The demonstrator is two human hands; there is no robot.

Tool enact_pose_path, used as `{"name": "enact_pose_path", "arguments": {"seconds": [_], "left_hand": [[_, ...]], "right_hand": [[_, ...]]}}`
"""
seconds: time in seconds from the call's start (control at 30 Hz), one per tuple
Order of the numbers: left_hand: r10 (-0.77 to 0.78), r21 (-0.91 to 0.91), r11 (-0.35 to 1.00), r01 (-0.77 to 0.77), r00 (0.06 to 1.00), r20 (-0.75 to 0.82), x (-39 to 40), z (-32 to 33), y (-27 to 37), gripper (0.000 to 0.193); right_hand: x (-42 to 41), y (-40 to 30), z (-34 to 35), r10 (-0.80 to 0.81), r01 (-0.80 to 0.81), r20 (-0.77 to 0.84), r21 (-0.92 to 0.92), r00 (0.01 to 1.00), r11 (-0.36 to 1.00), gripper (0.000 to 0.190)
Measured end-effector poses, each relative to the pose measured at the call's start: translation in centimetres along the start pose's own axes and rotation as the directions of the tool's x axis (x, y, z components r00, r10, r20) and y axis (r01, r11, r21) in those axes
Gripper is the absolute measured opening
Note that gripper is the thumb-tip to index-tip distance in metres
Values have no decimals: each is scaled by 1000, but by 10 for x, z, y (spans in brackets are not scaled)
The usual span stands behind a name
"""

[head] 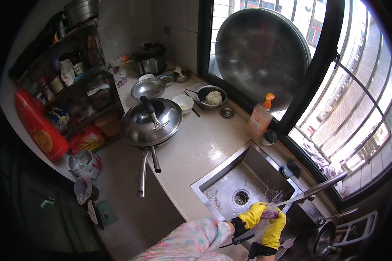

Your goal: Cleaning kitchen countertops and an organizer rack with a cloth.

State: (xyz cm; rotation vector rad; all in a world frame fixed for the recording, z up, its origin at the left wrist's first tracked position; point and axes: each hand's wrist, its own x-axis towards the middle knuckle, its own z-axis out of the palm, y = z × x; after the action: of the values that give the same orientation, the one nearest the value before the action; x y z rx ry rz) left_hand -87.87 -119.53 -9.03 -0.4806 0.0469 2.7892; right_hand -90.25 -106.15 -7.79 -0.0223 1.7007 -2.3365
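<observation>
My left hand (253,215) and my right hand (274,230) both wear yellow rubber gloves. Between them they grip a crumpled purple cloth (269,214), partly hidden by the gloves. Water from the metal faucet (329,184) strikes the gloves and cloth, and droplets splash beyond them. All this is over the near right side of a stainless steel sink (223,177). Its drain strainer (241,197) shows to the left of the hands. A pale, wet-looking clump (214,199) lies on the sink's left floor; I cannot tell what it is.
Left of the sink, a lidded wok (151,125) has handles jutting past the counter edge. An orange soap pump bottle (260,119) stands by the window. Farther back are a steel bowl with dough (214,98) and a white bowl (182,104). A pan (323,239) is at right.
</observation>
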Motion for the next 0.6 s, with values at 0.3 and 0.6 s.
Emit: {"name": "enact_pose_path", "arguments": {"seconds": [0.3, 0.6], "left_hand": [[109, -110, 991, -81, 955, 275, 36, -61, -33, 27], [239, 574, 784, -239, 968, 76, -59, 37, -6, 29]], "right_hand": [[19, 33, -9, 137, -182, 224, 194, 965, 964, 36], [16, 22, 9, -18, -18, 210, 168, 977, 986, 13]]}}
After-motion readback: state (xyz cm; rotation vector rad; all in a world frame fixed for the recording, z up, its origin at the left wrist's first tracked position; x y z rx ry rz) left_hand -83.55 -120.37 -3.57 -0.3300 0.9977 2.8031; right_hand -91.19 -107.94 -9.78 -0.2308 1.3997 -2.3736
